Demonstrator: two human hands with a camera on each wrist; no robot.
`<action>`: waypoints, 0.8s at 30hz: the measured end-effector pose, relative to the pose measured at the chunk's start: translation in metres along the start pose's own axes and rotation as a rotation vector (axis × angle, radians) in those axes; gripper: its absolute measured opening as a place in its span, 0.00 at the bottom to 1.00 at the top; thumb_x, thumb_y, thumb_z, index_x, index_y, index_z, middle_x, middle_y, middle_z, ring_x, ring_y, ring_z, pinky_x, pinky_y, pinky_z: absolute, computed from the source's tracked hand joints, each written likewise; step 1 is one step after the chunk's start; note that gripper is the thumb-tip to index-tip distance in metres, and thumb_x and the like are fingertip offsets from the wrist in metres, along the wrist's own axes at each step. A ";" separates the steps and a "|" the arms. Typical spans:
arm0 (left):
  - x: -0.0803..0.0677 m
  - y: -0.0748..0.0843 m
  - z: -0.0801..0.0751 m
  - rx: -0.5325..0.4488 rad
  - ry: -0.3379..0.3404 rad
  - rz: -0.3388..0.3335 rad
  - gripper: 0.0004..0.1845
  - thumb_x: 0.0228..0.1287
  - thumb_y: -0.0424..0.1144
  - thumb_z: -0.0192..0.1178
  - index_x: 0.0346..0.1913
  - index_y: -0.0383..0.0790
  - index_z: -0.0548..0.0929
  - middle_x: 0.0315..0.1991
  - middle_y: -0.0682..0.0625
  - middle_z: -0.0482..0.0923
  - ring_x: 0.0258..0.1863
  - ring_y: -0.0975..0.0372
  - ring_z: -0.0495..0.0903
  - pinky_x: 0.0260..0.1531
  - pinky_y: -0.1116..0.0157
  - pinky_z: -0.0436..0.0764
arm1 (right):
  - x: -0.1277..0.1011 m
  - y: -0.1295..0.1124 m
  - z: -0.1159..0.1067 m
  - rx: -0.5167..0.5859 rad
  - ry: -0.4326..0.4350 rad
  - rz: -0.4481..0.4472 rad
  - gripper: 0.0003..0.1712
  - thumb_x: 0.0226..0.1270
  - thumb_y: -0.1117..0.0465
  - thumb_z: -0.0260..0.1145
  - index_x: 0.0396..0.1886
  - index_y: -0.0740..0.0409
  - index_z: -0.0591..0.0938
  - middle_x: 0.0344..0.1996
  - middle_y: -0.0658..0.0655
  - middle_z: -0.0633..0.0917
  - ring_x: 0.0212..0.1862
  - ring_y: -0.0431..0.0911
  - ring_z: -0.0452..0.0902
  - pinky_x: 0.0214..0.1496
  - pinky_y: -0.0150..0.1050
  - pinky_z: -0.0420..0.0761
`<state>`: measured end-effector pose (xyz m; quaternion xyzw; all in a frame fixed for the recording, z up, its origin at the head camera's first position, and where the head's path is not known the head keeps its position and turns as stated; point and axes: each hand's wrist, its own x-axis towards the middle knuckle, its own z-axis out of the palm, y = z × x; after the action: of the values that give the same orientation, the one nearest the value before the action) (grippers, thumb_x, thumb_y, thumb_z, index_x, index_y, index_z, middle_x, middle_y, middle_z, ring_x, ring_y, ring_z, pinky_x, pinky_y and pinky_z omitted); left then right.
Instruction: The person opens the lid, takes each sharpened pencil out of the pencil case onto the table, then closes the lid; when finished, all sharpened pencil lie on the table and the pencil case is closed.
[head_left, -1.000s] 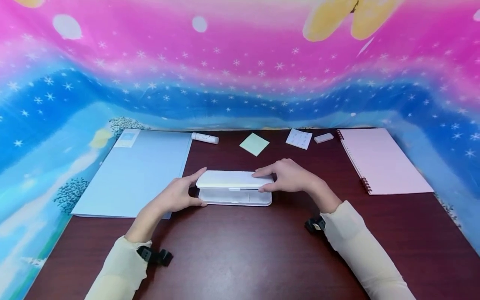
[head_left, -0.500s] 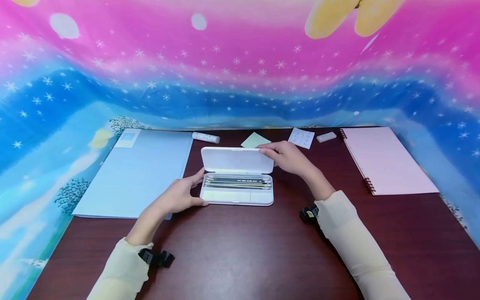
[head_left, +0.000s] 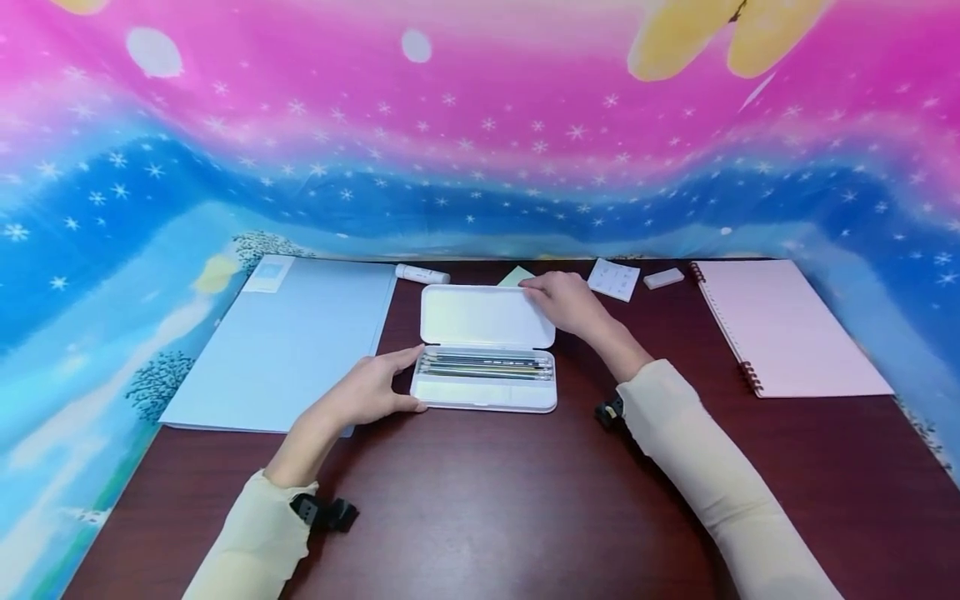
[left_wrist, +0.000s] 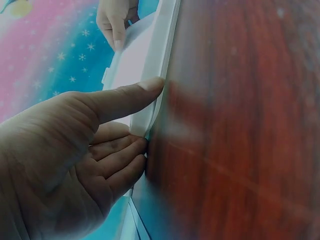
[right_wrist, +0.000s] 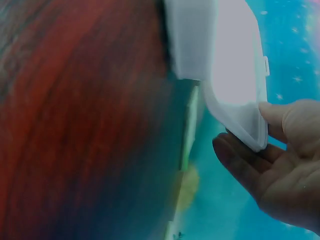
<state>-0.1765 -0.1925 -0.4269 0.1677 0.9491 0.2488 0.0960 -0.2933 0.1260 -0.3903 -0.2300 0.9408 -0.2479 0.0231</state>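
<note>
A white pencil case lies open at the middle of the dark table. Its lid (head_left: 487, 317) is tipped back, and its base (head_left: 483, 396) holds several pencils (head_left: 486, 365). My left hand (head_left: 401, 379) grips the base's left end, thumb at the near edge and fingers at the far one. In the left wrist view the thumb (left_wrist: 125, 100) presses the case edge (left_wrist: 150, 55). My right hand (head_left: 536, 296) pinches the lid's far right corner. In the right wrist view that lid (right_wrist: 235, 75) sits between thumb and fingers (right_wrist: 235, 165).
A pale blue folder (head_left: 277, 342) lies left of the case, with a glue stick (head_left: 422, 273) behind it. A green sticky note (head_left: 516, 276), a white card (head_left: 613, 278) and an eraser (head_left: 663, 278) sit along the back. A pink spiral notebook (head_left: 787, 329) lies right. A colourful cloth hangs behind the table.
My right hand has swung the lid from shut to fully tipped back, uncovering the pencils. My left hand has stayed on the base's left end.
</note>
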 end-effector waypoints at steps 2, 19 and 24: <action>0.001 0.002 0.000 0.006 -0.003 0.004 0.50 0.56 0.48 0.76 0.77 0.36 0.64 0.73 0.42 0.70 0.72 0.48 0.71 0.67 0.47 0.73 | -0.005 -0.002 -0.005 -0.024 -0.024 -0.039 0.23 0.80 0.55 0.56 0.68 0.57 0.79 0.67 0.62 0.80 0.70 0.57 0.73 0.70 0.55 0.73; 0.001 0.001 0.000 0.002 -0.018 -0.039 0.50 0.56 0.47 0.76 0.78 0.37 0.62 0.74 0.41 0.69 0.72 0.47 0.70 0.67 0.46 0.74 | -0.080 -0.018 -0.014 0.018 -0.105 -0.135 0.16 0.68 0.57 0.71 0.54 0.50 0.89 0.48 0.50 0.91 0.40 0.40 0.82 0.45 0.40 0.81; 0.003 0.003 0.001 -0.003 -0.025 -0.044 0.51 0.55 0.48 0.76 0.78 0.38 0.62 0.74 0.42 0.68 0.72 0.48 0.71 0.67 0.47 0.73 | -0.082 -0.018 -0.001 -0.007 -0.198 -0.121 0.18 0.68 0.58 0.71 0.57 0.50 0.88 0.50 0.52 0.90 0.44 0.41 0.83 0.48 0.40 0.84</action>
<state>-0.1784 -0.1885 -0.4262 0.1497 0.9508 0.2461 0.1136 -0.2126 0.1492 -0.3862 -0.3097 0.9192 -0.2218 0.1000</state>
